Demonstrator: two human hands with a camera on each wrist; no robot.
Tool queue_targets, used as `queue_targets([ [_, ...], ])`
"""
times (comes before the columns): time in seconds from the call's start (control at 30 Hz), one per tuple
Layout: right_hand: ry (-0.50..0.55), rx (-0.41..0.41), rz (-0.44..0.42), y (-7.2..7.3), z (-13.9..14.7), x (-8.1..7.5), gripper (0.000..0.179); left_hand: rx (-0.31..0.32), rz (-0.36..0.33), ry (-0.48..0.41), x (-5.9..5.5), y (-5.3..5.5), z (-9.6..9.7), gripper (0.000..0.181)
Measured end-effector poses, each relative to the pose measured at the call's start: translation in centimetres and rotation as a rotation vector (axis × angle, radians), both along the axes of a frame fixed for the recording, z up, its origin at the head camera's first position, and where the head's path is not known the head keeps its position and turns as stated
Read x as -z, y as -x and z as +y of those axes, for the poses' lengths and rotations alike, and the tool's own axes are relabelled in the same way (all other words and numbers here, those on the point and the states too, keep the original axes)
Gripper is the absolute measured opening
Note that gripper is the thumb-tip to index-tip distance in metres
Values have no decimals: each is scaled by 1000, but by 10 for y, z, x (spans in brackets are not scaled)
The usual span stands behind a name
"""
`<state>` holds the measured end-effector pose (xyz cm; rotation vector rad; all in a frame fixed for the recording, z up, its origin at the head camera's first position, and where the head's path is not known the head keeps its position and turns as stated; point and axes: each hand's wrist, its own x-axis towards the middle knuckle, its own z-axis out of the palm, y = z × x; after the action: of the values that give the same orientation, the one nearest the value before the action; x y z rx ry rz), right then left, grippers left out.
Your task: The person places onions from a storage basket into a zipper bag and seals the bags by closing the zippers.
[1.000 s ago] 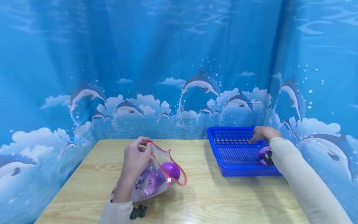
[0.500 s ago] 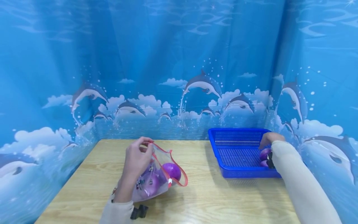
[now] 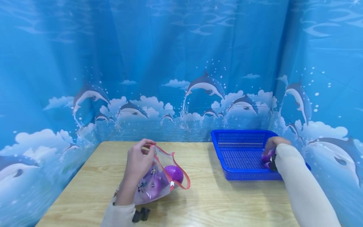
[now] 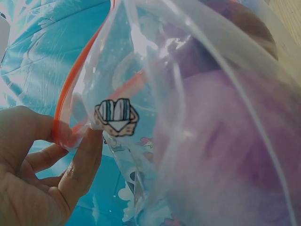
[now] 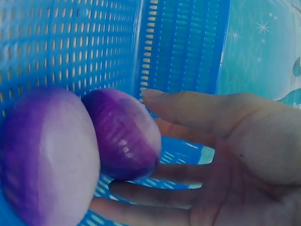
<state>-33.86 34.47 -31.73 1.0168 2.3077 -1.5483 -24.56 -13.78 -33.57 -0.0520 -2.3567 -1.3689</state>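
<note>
My left hand (image 3: pixel 140 159) pinches the red-trimmed edge of a clear plastic bag (image 3: pixel 158 194) between thumb and fingers, keeping its mouth raised. Small cartoon figures are printed on the bag, and several round purple things lie inside, one purple ball (image 3: pixel 174 174) showing at the opening. On the right, my right hand (image 3: pixel 275 144) reaches down into a blue basket (image 3: pixel 249 175). The right wrist view shows its fingers nearly straight, spread around a glossy purple-and-white onion-like ball (image 5: pixel 124 134), thumb tip at its upper edge. A second such ball (image 5: pixel 51 155) sits beside it.
Both bag and basket rest on a light wooden table (image 3: pixel 204 205). A blue dolphin-print curtain (image 3: pixel 170 63) stands along the back and sides. Slatted basket walls (image 5: pixel 183 47) rise around the right hand.
The right hand has moved right and lower over the purple balls in the basket, its fingers now around one. The left hand and bag have stayed in place.
</note>
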Motion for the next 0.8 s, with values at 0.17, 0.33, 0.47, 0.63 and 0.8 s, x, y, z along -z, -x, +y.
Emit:
queue_targets([
  [0.17,-347,-470,-101,37,22,14,59,5,-3,-3,1,0,0,20],
  [0.33,-481,-694,-93,69,30,26,54,3,-1,-4,1,1,0,20],
  [0.47,-531,-757,-65,71,19,26,35,3,-5,-8,1,1,0,20],
  [0.63,-576,-835,-39,77,11,31,23,5,-1,-8,1,1,-1,20],
  [0.8,-629,-934,2,87,5,36,19,4,5,-5,1,1,-1,20],
])
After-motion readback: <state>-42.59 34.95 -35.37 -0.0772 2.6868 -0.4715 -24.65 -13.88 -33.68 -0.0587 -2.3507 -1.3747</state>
